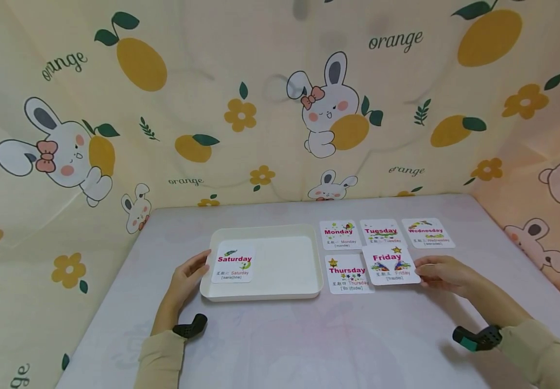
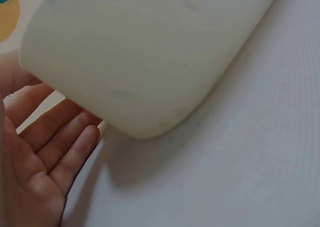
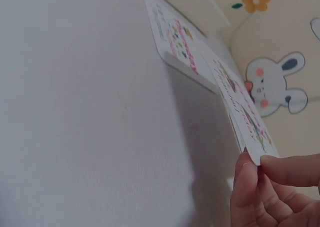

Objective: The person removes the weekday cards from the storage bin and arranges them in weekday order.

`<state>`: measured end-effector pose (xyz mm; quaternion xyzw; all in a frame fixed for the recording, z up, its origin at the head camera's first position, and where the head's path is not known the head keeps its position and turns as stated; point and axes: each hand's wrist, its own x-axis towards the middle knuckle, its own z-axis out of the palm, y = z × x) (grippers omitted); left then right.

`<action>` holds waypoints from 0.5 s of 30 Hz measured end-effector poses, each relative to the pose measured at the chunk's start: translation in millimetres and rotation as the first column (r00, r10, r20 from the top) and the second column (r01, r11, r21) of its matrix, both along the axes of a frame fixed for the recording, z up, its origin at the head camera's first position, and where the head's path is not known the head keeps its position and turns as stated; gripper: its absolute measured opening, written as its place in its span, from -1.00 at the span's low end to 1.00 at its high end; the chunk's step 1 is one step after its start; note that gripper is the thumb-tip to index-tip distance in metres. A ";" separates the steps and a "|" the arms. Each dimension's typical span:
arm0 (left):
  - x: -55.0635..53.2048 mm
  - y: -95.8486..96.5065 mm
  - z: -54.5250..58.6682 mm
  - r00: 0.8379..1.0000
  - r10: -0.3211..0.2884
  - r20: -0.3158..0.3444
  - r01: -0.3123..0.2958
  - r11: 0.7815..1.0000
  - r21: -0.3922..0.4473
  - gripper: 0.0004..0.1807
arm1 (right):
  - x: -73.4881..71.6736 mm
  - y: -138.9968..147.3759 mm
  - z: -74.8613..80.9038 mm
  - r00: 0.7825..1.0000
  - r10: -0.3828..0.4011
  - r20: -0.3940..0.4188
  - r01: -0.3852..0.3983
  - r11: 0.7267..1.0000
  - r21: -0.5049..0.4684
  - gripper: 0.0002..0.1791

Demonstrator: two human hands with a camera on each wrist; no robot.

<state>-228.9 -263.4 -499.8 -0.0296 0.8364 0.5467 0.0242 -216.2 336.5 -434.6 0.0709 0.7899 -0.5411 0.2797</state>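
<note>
My right hand [image 1: 442,275] pinches the right edge of the Friday card [image 1: 391,265] between thumb and fingers. That card is tilted above the table and overlaps the Tuesday card [image 1: 380,232] and Thursday card [image 1: 349,274] in the head view. At the left end of a white tray [image 1: 265,297], my left hand [image 1: 187,281] holds the rim, with the other fingers loosely bent below it in the left wrist view. The Saturday card [image 1: 233,263] lies in the left part of the tray.
The Monday card [image 1: 339,235] and Wednesday card [image 1: 427,233] lie in the back row, right of the tray. Behind the pale table [image 1: 280,346] hangs a cloth backdrop [image 1: 260,54] printed with rabbits and oranges; more cloth flanks both sides.
</note>
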 end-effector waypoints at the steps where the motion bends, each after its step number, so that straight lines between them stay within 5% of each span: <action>1: -0.1 0.3 0.3 1.000 0.003 0.004 -0.003 1.000 0.002 -0.51 | 0.1 1.9 -0.6 1.000 0.001 0.003 -0.001 1.000 -0.001 -0.69; 15: -0.1 -0.3 -1.2 1.000 -0.005 -0.014 0.005 1.000 -0.005 -0.50 | 5.5 16.9 -4.2 0.997 -0.043 0.068 0.044 0.999 -0.027 -0.78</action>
